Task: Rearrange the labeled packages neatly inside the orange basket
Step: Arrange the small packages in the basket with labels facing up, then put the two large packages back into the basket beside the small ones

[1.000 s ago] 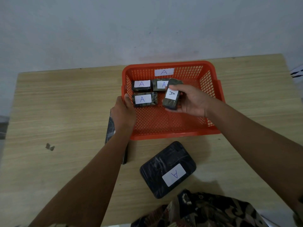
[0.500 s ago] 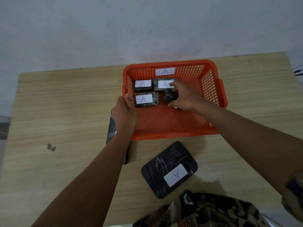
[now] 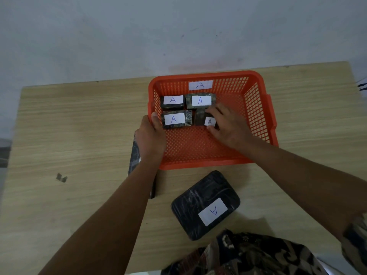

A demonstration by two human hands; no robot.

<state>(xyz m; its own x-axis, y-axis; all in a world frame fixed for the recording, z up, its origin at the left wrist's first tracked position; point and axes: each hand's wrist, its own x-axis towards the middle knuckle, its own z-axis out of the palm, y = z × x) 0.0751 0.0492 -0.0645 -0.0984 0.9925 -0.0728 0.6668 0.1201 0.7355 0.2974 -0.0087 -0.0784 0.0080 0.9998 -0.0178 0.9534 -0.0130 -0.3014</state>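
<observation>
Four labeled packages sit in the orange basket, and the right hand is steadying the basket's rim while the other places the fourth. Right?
Wrong hand: the head view shows the left hand steadying the orange basket rim.

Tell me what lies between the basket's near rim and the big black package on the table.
Nothing: in the head view only bare wooden table separates the orange basket from the large black package.

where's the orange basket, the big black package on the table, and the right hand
orange basket (image 3: 256, 116): head view, right mesh wall
big black package (image 3: 190, 205): head view, wrapped top, left of its label
right hand (image 3: 228, 126): head view, back of hand
</observation>
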